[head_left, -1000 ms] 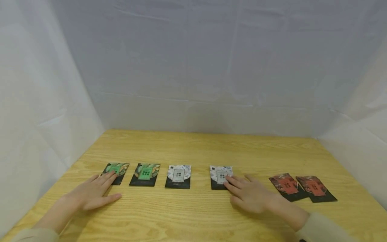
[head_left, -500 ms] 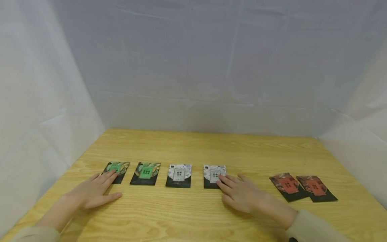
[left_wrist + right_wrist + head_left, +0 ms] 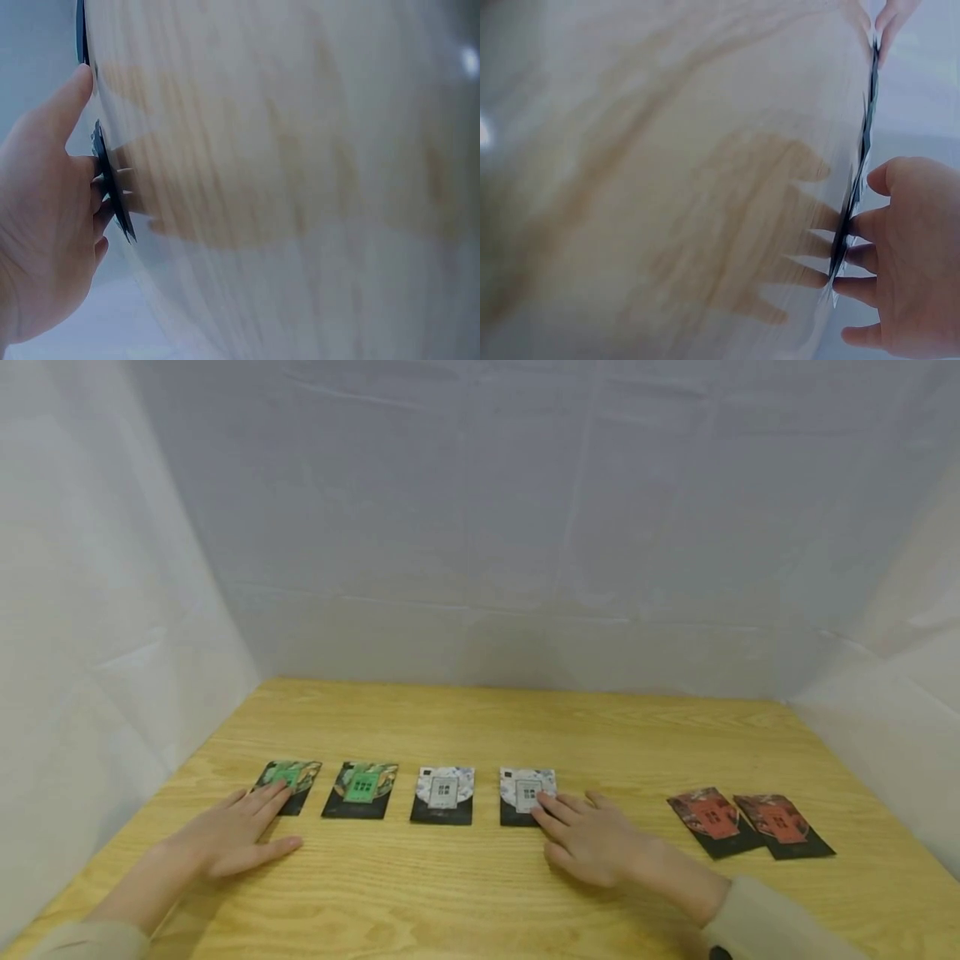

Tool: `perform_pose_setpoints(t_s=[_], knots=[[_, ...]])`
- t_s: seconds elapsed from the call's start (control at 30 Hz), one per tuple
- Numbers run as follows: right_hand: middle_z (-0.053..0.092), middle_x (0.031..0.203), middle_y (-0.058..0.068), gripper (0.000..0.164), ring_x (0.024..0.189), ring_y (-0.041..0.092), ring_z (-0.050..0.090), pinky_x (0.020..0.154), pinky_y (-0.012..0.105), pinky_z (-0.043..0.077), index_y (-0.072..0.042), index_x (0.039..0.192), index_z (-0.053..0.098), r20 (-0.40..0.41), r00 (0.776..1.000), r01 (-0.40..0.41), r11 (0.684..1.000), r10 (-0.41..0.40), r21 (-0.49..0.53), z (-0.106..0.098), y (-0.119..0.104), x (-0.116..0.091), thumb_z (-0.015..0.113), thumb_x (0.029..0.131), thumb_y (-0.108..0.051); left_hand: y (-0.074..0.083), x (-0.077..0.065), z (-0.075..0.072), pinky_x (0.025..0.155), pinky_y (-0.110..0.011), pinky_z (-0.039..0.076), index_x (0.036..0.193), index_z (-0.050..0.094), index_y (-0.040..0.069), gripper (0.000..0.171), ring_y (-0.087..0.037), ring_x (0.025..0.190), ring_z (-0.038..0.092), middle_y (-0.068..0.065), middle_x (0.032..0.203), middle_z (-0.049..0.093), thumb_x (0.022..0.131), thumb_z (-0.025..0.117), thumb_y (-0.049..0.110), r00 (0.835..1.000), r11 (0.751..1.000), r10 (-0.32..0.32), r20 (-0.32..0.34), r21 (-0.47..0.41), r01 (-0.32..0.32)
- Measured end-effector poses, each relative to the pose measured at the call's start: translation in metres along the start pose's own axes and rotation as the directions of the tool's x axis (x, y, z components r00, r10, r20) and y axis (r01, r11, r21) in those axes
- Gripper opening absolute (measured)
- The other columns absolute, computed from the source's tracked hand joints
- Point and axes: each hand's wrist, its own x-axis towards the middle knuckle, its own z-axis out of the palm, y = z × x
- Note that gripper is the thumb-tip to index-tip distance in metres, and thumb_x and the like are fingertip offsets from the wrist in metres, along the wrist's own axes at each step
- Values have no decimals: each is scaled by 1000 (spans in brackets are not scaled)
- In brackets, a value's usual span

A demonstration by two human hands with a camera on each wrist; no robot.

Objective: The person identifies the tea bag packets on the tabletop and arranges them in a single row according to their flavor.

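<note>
Head view: the right hand (image 3: 596,843) has just slid the right white packet (image 3: 523,792) leftward over the table (image 3: 480,893), toward the centre white packet (image 3: 441,793); the gap between these two is narrower than a second ago, while the left hand (image 3: 232,839) has barely moved; I judge that this brings the row near to even spacing, since the inner green packet (image 3: 360,790) lies just left of the centre white packet, and the outer green packet (image 3: 302,774) next beyond it, at similar gaps; the left red packet (image 3: 711,821) and right red packet (image 3: 783,825) lie askew, well right of the centre white packet.

Both hands grasp nothing; their fingers are extended, the left fingertips resting on the outer green packet and the right fingertips on the right white packet's near right part.

The left fingers hide part of the outer green packet; the small print is too blurred to read; whether the red packets overlap or merely touch at their near corners, I cannot tell; the right sleeve (image 3: 776,927) and a dark item (image 3: 720,953) at it are cut off; both wrist views show packets only edge-on.
</note>
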Motion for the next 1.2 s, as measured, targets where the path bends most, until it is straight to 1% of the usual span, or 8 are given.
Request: perform_pose_setpoints(t_s=[0.13, 0.27, 0.43, 0.57, 0.7, 0.9, 1.1, 1.2], knots=[[23, 152, 5, 53, 138, 25, 23, 109, 54, 18, -13, 146, 31, -4, 1000, -8, 1000, 8, -9, 1, -1, 1, 30, 101, -40, -3, 2, 2, 104, -60, 20, 136, 36, -12, 82, -47, 127, 31, -31, 141, 32, 91, 46, 55, 1000, 1000, 4, -9, 7, -4], [23, 152, 6, 54, 137, 25, 24, 109, 54, 18, -12, 146, 30, -9, 1000, -17, 1000, 17, 1, 3, -1, 1, 31, 100, -40, -2, 3, 2, 104, -61, 20, 136, 36, -12, 82, -48, 127, 31, -31, 140, 32, 91, 46, 55, 1000, 1000, 8, -9, 3, -8], [23, 152, 9, 55, 137, 29, 25, 108, 56, 20, -10, 147, 28, -59, 998, 12, 1000, -11, 20, 5, 10, -2, 32, 101, -39, -2, 2, 1, 104, -62, 20, 136, 35, -13, 82, -49, 127, 31, -32, 140, 32, 91, 45, 56, 1000, 1000, 2, -1, -4, -2], [21, 152, 12, 56, 138, 30, 21, 108, 57, 16, -6, 147, 24, -96, 995, 45, 997, -39, 58, 1, 27, -10, 33, 101, -37, -1, 2, 0, 104, -61, 20, 136, 35, -13, 82, -49, 127, 31, -32, 140, 31, 91, 45, 55, 1000, 1000, -5, 2, -14, 5], [21, 151, 15, 57, 138, 33, 20, 108, 59, 13, -4, 147, 23, -128, 991, 48, 995, -36, 88, -3, 48, -23, 35, 101, -35, -1, 1, 0, 104, -61, 20, 135, 36, -13, 81, -49, 127, 30, -32, 140, 31, 91, 46, 54, 1000, 1000, -7, 3, -21, 7], [22, 151, 15, 59, 137, 32, 22, 108, 60, 13, -3, 147, 23, -194, 981, 23, 994, -2, 105, 2, 82, -45, 36, 101, -37, -2, 1, 1, 104, -61, 20, 135, 36, -12, 81, -48, 128, 30, -31, 141, 31, 91, 47, 55, 1000, 1000, -6, -2, -18, 6], [20, 151, 17, 60, 137, 36, 20, 105, 63, 9, -3, 147, 23, -220, 974, -5, 977, 52, 213, 6, 109, -66, 38, 100, -37, -2, 2, 2, 105, -61, 19, 136, 36, -11, 82, -47, 128, 29, -31, 141, 31, 91, 46, 56, 1000, 1000, -7, 3, -19, 7], [21, 151, 17, 58, 136, 37, 20, 104, 64, 10, -2, 146, 27, -223, 972, -18, 969, 74, 247, 8, 120, -76, 41, 100, -35, -2, 2, 1, 105, -61, 19, 136, 36, -12, 82, -48, 128, 29, -31, 141, 31, 91, 45, 56, 1000, 1000, -5, 11, -20, 6]])
